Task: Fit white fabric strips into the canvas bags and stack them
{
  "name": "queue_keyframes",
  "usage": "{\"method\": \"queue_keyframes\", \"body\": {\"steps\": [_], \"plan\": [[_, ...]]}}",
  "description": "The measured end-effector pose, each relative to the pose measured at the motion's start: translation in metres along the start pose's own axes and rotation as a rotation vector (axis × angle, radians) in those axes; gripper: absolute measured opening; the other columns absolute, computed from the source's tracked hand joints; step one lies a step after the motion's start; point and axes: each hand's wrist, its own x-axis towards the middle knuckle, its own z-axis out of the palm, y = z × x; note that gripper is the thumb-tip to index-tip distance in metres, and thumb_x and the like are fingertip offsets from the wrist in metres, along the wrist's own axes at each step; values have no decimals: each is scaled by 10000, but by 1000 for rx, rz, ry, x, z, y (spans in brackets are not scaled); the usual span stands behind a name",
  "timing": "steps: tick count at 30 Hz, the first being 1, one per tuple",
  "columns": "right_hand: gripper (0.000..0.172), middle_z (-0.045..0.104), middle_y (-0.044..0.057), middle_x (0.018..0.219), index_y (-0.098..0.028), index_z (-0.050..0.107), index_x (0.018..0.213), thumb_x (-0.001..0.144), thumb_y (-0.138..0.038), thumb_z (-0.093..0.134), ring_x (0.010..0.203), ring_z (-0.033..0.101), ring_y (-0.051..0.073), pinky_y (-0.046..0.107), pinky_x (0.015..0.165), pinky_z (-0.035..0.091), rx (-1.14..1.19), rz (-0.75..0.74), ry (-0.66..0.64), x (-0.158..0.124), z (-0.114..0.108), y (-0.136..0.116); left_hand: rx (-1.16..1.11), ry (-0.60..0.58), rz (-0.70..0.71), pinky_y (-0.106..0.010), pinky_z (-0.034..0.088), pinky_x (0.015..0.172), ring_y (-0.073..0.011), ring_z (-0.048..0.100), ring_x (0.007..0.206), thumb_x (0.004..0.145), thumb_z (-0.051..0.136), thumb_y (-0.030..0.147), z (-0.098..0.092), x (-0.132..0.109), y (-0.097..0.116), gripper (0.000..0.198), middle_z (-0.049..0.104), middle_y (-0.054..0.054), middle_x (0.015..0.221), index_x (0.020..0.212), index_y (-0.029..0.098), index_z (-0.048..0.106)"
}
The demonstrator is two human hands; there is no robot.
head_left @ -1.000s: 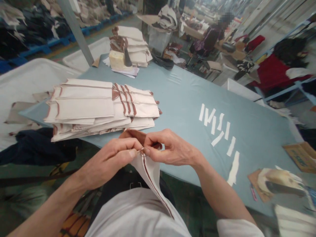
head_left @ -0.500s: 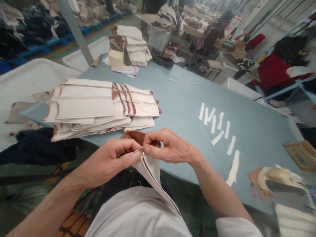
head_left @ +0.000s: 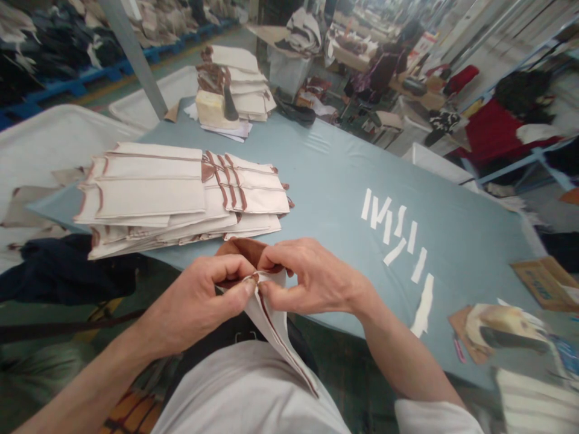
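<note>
A cream cloth piece with brown edging hangs between my hands and runs down over my shirt. My left hand pinches its upper end between thumb and forefinger. Close beside it, my right hand is closed on the same end, thumb and fingertips pressed together. A brown part of the piece shows behind the fingers. What lies exactly between the fingertips is too small to make out. Just past my left hand, a stack of folded cream cloth pieces with brown edges lies on the table.
The blue-green table carries several white strips on its right half. A second cloth stack stands at the far end beside a yellowish block. At right are a cardboard box and a pink-handled tool.
Both hands stay on the cloth's upper end. My right hand has tilted slightly and its fingertips have shifted a little down. The hanging cloth has swung slightly left, and the camera view has moved slightly.
</note>
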Motion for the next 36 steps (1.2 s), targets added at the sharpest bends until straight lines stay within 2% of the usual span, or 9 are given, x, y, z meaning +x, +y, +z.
{"method": "queue_keyframes", "body": {"steps": [3, 5, 12, 17, 23, 30, 33, 36], "plan": [[143, 596, -13, 705, -212, 553, 755, 873, -276, 601, 649, 447, 128, 276, 637, 313, -60, 38, -11, 0, 1, -3, 101, 116, 48, -227, 430, 558, -142, 545, 613, 885, 558, 298, 8, -2, 3, 259, 614, 20, 643, 687, 190, 685], [161, 588, -19, 687, -213, 542, 744, 876, -276, 609, 630, 430, 122, 274, 625, 299, -62, 68, -22, 0, 2, -4, 151, 148, 81, -234, 414, 552, -150, 543, 623, 885, 550, 283, 11, -3, 3, 248, 601, 23, 627, 689, 199, 677], [136, 569, -38, 685, -205, 552, 761, 882, -210, 616, 622, 445, 107, 259, 618, 306, 35, 42, -22, -1, 4, -2, 77, 80, 98, -245, 431, 598, -156, 568, 673, 960, 497, 290, 4, -6, -10, 299, 641, 21, 698, 716, 204, 646], [158, 561, -38, 680, -195, 567, 758, 912, -205, 599, 619, 449, 102, 254, 622, 323, 88, 25, -38, -3, 6, 0, 22, -58, 86, -242, 476, 666, -161, 602, 723, 967, 534, 338, -3, -5, -11, 272, 664, 22, 760, 791, 197, 686], [132, 569, -40, 706, -191, 584, 794, 923, -209, 606, 623, 472, 95, 246, 615, 321, 83, 19, -41, -2, 11, 8, 69, -23, 16, -238, 475, 666, -159, 601, 701, 915, 588, 297, -3, -2, -9, 217, 691, 18, 735, 759, 195, 699], [105, 535, -57, 686, -191, 574, 784, 886, -185, 599, 606, 458, 87, 234, 602, 318, 146, -6, -27, 0, 10, 9, -163, -97, -62, -236, 528, 734, -181, 682, 785, 906, 665, 360, -6, -5, -20, 225, 780, -15, 836, 870, 183, 800], [82, 540, -60, 698, -200, 564, 798, 872, -185, 594, 612, 436, 89, 234, 611, 324, 163, -15, -14, 3, 13, 9, -287, -28, -55, -218, 510, 693, -152, 639, 708, 835, 654, 295, -2, -4, -25, 166, 732, 16, 736, 760, 191, 759], [67, 536, -66, 705, -209, 550, 812, 856, -177, 589, 625, 428, 93, 239, 628, 328, 183, -9, 1, 6, 18, 11, -288, 74, -24, -206, 483, 641, -135, 601, 650, 795, 621, 262, 7, -3, -24, 150, 679, 34, 663, 695, 193, 708]]}}
